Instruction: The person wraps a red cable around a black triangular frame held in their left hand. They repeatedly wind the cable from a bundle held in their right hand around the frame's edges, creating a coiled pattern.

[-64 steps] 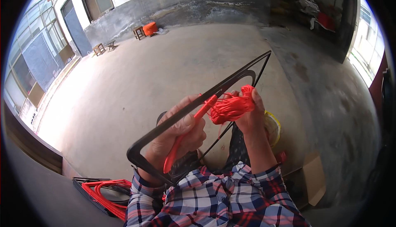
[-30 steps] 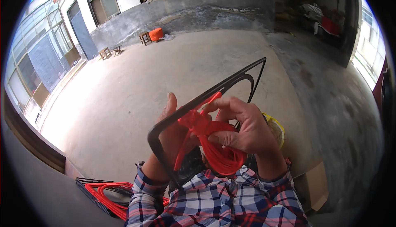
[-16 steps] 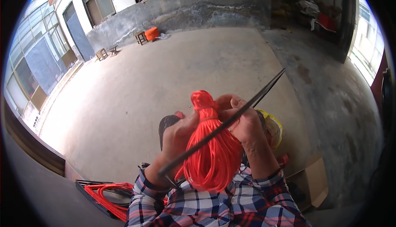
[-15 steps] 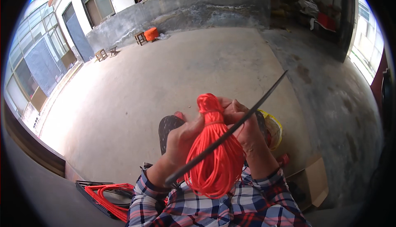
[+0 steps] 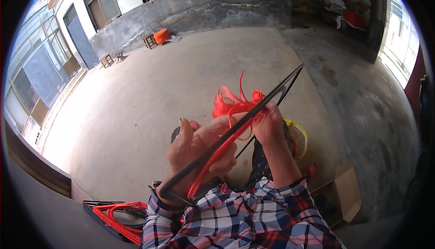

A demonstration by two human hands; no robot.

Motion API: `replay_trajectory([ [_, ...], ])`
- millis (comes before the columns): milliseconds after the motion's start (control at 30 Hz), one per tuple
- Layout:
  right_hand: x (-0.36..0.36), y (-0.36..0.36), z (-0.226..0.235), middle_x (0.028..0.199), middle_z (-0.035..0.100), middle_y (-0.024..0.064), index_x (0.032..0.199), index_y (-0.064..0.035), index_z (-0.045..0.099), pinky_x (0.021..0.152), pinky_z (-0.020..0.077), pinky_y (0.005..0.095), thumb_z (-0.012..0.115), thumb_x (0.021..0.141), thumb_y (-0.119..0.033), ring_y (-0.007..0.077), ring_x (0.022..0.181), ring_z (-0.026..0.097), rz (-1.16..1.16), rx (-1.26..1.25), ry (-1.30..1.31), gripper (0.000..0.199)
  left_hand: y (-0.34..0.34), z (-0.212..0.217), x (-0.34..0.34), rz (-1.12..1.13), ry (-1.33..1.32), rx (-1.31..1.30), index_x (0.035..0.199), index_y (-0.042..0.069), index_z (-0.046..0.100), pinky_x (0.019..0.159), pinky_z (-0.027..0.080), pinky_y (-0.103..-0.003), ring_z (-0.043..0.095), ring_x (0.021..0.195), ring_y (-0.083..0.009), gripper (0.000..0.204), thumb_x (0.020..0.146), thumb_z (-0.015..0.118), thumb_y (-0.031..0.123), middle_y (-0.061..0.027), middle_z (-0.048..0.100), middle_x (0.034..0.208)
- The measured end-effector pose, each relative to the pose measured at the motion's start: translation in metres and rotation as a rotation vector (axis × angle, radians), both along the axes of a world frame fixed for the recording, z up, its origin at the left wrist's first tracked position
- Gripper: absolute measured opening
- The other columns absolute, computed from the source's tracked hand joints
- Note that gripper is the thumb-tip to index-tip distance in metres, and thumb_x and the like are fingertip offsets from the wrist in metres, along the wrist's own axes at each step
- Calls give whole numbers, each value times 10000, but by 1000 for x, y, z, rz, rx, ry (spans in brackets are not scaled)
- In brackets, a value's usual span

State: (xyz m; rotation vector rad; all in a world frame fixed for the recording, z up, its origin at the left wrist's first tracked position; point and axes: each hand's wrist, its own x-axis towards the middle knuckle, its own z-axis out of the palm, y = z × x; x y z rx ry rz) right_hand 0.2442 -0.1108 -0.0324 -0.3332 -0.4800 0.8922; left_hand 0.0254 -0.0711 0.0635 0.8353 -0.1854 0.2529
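Both hands grip the long thin black metal frame (image 5: pixel 235 136), which points to two o'clock: left hand (image 5: pixel 199 151) closed low, right hand (image 5: pixel 268 124) closed higher (pinching bright orange cord (image 5: pixel 233 106)).

Plaid shirt (image 5: pixel 253 217), red/navy/white check; long sleeves, cuffs at wrists; bare hands.

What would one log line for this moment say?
left hand: gripping black frame low | right hand: pinching red cord against frame | cord loops loose above | finished frames stacked on floor
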Motion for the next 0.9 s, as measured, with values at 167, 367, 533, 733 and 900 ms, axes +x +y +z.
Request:
replay_trajectory([
  [167,1,-45,30,967,671,108,1010,-76,581,939,528,484,513,1011,-413,266,952,659,138,201,55,343,24,-10,-5,-17,-55,-21,1468,100,426,423,248,-260,303,429,-97,749,987,360,670,-11,419,565],
  [367,9,-63,32,696,584,52,1087,-86,494,705,533,401,377,1016,-616,231,615,605,213,393,-4,547,31,0,-11,214,164,98,1330,97,525,432,220,-243,303,446,-57,414,969,599,288,47,365,570],
  [533,-16,-60,24,634,538,33,1049,-72,522,520,435,333,328,1028,-620,177,520,523,271,234,-107,582,48,4,-11,238,185,165,1373,69,513,440,217,-236,281,431,-53,430,974,576,217,60,344,553],
  [733,1,-48,16,857,634,97,1042,-67,549,672,557,421,324,1065,-518,238,759,634,-70,-123,127,504,47,-4,-11,296,157,175,1403,67,496,457,232,-249,279,443,-57,427,1010,537,229,53,353,548],
  [900,-31,-61,54,1212,637,151,1428,-15,456,986,505,423,651,890,-83,265,1121,623,130,30,-352,576,37,-1,-4,233,130,83,1404,66,494,491,242,-246,297,495,-71,449,1029,507,313,49,357,578],
])
